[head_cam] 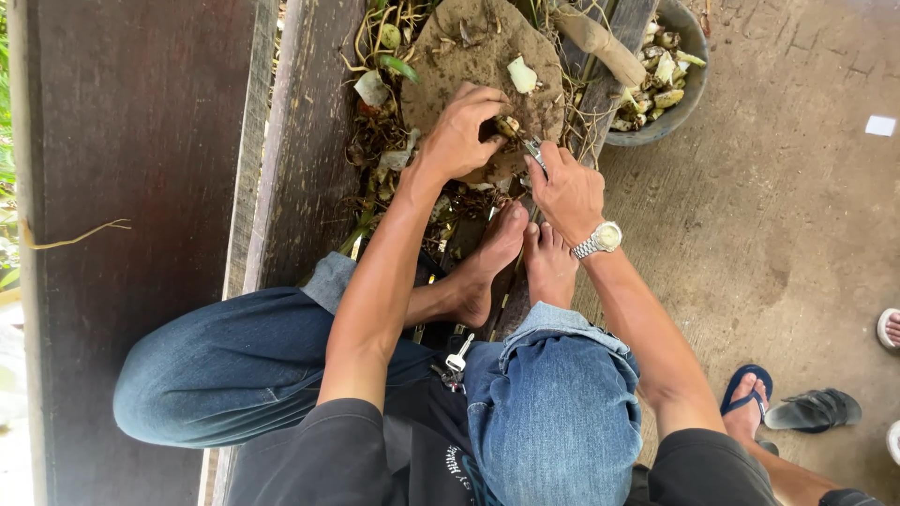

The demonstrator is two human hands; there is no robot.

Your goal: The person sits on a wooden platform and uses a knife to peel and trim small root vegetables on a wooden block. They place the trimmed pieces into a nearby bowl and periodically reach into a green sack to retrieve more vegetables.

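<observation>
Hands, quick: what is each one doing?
Left hand: closed on a small root piece on the wooden block.
Right hand: closed on a knife.

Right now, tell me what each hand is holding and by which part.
The left hand pins a small root piece from above on the round wooden block. The right hand grips a knife by its handle, mostly hidden.

A round grey basin [692, 89] holding pale cut root pieces [662, 73] sits at the upper right of the frame. Dark weathered wooden planks [141, 187] fill the left side. A small white paper scrap [880, 126] lies on the bare concrete floor [797, 234] at right. A black sandal [814, 409] lies at lower right, just beside another person's foot in a blue flip-flop [747, 398].
</observation>
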